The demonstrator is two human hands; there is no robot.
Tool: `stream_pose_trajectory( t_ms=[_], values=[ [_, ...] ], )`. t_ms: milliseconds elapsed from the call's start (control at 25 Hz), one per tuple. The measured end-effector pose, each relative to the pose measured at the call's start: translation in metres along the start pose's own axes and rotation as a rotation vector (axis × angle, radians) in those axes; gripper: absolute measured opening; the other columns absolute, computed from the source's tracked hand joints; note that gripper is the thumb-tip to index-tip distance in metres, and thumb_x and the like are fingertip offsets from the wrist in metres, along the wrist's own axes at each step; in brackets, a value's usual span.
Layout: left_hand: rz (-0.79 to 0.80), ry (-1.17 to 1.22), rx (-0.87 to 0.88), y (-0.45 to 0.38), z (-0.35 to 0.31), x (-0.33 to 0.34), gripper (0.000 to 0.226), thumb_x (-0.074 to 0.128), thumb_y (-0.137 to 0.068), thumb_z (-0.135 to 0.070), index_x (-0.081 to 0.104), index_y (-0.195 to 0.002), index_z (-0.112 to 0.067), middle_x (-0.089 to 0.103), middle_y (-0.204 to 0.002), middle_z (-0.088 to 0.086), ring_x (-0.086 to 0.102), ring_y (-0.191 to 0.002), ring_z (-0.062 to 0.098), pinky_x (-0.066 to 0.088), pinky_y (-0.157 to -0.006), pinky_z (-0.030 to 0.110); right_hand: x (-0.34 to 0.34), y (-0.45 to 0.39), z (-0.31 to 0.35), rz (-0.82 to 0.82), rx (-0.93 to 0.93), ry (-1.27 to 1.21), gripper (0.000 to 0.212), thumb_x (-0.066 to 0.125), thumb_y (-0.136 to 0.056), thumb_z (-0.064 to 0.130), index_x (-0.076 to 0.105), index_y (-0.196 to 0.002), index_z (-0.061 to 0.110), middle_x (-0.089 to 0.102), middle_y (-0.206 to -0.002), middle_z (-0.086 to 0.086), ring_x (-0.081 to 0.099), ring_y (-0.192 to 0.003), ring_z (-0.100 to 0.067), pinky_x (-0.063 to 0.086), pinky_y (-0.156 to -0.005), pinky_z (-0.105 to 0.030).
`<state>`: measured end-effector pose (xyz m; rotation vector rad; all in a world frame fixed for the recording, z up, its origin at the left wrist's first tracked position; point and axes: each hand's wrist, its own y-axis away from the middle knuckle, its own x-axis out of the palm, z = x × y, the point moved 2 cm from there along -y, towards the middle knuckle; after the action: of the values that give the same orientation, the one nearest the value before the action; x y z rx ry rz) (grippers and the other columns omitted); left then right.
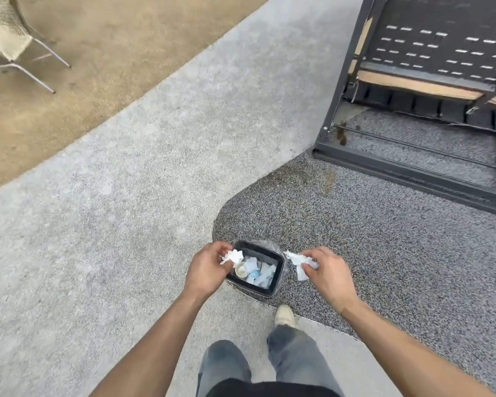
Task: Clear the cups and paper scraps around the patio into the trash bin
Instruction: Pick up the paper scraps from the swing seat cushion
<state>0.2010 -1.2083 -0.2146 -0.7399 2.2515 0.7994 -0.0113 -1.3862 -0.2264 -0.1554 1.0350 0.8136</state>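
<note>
A small black trash bin point(279, 277) with a clear liner stands on the ground straight below me. Inside it lie a cup point(241, 270) and several crumpled white papers point(262, 275). My left hand point(208, 266) grips a crumpled white paper scrap point(233, 257) over the bin's left rim. My right hand point(328, 272) pinches another white paper scrap point(297, 263) just right of the bin, above the dark gravel.
A dark metal frame point(413, 173) with a perforated panel stands at the upper right. A wicker chair point(9, 44) on thin metal legs sits at the upper left on tan paving. My shoe point(284, 316) is planted just behind the bin.
</note>
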Motion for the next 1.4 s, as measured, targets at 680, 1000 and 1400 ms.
stream_pose_trajectory(
  t_ms=[680, 1000, 1400],
  values=[
    [0.262, -0.026, -0.302, -0.195, 0.182, 0.212, 0.022, 0.072, -0.082, -0.02, 0.066, -0.103, -0.025, 0.065, -0.093, -0.011, 0.062, -0.08, 0.008, 0.043, -0.068, 0.012, 0.274, -0.129, -0.116, 0.28, 0.446, -0.019, 0.026, 0.059, -0.089, 0.023, 0.062, -0.114, 0.026, 0.064, -0.109, -0.005, 0.062, -0.073, -0.021, 0.046, -0.067, -0.025],
    [0.335, -0.16, -0.248, -0.243, 0.245, 0.299, 0.028, 0.069, -0.084, -0.025, 0.064, -0.112, -0.024, 0.061, -0.113, 0.0, 0.061, -0.087, 0.018, 0.05, -0.078, 0.031, 0.376, -0.172, -0.145, 0.273, 0.449, 0.027, 0.031, 0.056, -0.089, 0.025, 0.058, -0.12, 0.024, 0.059, -0.115, -0.006, 0.064, -0.09, -0.028, 0.049, -0.075, -0.034],
    [0.377, -0.171, -0.217, -0.219, 0.211, 0.231, 0.033, 0.066, -0.087, -0.032, 0.06, -0.12, -0.026, 0.056, -0.126, 0.002, 0.065, -0.095, 0.019, 0.056, -0.083, 0.038, 0.302, -0.16, -0.09, 0.28, 0.33, 0.052, 0.05, 0.058, -0.089, 0.036, 0.042, -0.137, 0.031, 0.051, -0.134, 0.003, 0.06, -0.107, -0.021, 0.053, -0.08, -0.036]
  ],
)
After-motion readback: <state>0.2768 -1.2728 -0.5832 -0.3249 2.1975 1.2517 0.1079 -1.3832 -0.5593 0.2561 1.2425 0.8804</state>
